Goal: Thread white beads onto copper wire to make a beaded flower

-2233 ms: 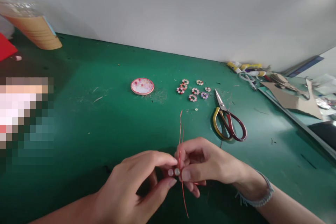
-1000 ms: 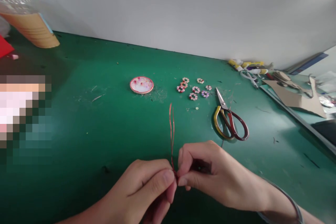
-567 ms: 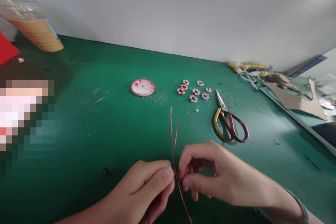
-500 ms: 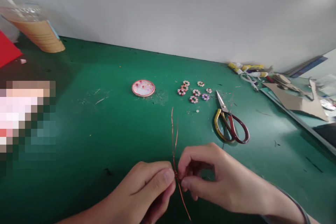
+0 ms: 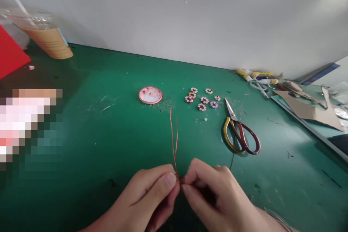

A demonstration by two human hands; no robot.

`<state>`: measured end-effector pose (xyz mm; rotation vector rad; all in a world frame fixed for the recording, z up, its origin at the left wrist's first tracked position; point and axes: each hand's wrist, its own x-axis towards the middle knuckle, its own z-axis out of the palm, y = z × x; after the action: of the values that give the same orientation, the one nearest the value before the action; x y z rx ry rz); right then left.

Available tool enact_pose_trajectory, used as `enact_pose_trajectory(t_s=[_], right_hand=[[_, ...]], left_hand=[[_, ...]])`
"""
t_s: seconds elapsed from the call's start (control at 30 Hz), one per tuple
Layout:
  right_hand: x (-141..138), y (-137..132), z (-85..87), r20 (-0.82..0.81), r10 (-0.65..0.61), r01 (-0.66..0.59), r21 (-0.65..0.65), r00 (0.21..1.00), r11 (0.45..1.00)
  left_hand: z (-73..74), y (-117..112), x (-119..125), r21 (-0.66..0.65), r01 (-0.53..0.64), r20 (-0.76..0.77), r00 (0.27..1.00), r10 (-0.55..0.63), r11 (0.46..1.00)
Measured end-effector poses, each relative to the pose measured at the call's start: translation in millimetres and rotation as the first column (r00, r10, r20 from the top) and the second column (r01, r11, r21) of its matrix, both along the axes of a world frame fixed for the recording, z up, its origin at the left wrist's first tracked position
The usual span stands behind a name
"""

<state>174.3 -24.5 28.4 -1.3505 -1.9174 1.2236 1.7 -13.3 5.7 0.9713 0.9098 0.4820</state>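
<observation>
Low in the head view, my left hand (image 5: 148, 197) and my right hand (image 5: 214, 195) meet fingertip to fingertip above the green table (image 5: 108, 141). Both pinch a thin copper-red wire (image 5: 174, 141), whose two strands rise from the pinch and point away from me. Whatever sits at the pinch is hidden by my fingers. Beyond the wire lie several small bead rings (image 5: 202, 98) and a small round pink dish (image 5: 150, 95) with beads in it.
Scissors (image 5: 240, 134) with yellow and dark red handles lie right of the wire. A lidded drink cup (image 5: 45, 32) stands at the far left by a red object (image 5: 11, 54). Glue tubes (image 5: 255, 76) and cardboard scraps (image 5: 307, 107) clutter the far right.
The wire's lower tail, seen hanging below my hands half a second ago, is out of sight. My right hand has closed in on my left. The upright strands lean slightly more left.
</observation>
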Motion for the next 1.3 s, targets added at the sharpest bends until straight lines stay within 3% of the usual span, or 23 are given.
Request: enact_pose_trajectory(t_s=[0.03,0.1,0.17,0.3,0.43,0.53,0.63,0.7,0.77,0.83,0.9,0.97,1.1,1.3], right_hand=[[-0.3,-1.5,-4.6,0.045,-0.001,-0.006,0.160,0.999,0.987],[0.3,-2.4,-12.3,0.122,-0.022,-0.034,0.442,0.992,0.897],[1.2,-1.1,-16.1,0.182,-0.047,-0.073,0.597,0.982,0.799],[0.6,2.2,-14.2,0.302,-0.024,-0.192,0.664,0.953,0.723],[-3.7,1.2,-12.3,0.321,-0.028,-0.224,0.717,0.947,0.660],[-7.5,-0.6,-14.7,0.311,-0.009,-0.229,0.718,0.950,0.657],[-9.0,-2.1,-17.6,0.282,0.020,-0.219,0.694,0.959,0.686],[-7.1,-1.9,-16.9,0.255,0.042,-0.205,0.656,0.966,0.727],[-1.9,0.7,-12.0,0.234,0.098,-0.213,0.542,0.967,0.813],[6.1,6.2,-2.9,0.203,0.189,-0.247,0.319,0.961,0.915],[14.8,13.1,7.6,0.137,0.243,-0.252,0.051,0.960,0.966],[20.9,18.7,15.7,0.025,0.188,-0.183,-0.129,0.982,0.975],[22.5,19.8,18.3,-0.133,-0.046,0.014,-0.236,0.990,0.972],[18.5,13.3,19.4,-0.187,-0.059,-0.031,-0.446,0.981,0.894]], left_hand=[[-1.5,-1.1,0.0,0.005,-0.032,-0.005,0.999,0.032,0.999],[-4.7,-3.8,-0.4,0.042,-0.118,-0.031,0.992,0.119,0.992],[-7.7,-6.3,-1.3,0.079,-0.146,-0.059,0.987,0.150,0.986],[-5.9,-7.3,-2.0,0.123,-0.109,-0.118,0.985,0.124,0.986],[10.0,-1.9,-0.9,0.100,-0.075,-0.149,0.985,0.090,0.992],[20.1,2.3,-0.2,0.024,-0.033,-0.143,0.989,0.036,0.999],[18.9,2.8,0.4,-0.015,-0.043,-0.107,0.993,0.041,0.999],[14.0,3.0,0.5,-0.017,-0.067,-0.086,0.994,0.065,0.998],[10.0,5.2,-0.2,0.021,-0.049,-0.081,0.995,0.050,0.999],[9.2,9.3,-1.8,0.093,0.102,-0.106,0.990,-0.092,0.990],[10.9,12.7,-3.3,0.110,0.223,-0.132,0.969,-0.208,0.969],[13.1,13.2,-3.6,0.111,0.269,-0.134,0.958,-0.254,0.957],[14.1,7.7,-0.8,0.173,0.254,-0.077,0.967,-0.244,0.952],[14.9,8.4,0.1,0.112,0.366,-0.041,0.931,-0.363,0.924]])
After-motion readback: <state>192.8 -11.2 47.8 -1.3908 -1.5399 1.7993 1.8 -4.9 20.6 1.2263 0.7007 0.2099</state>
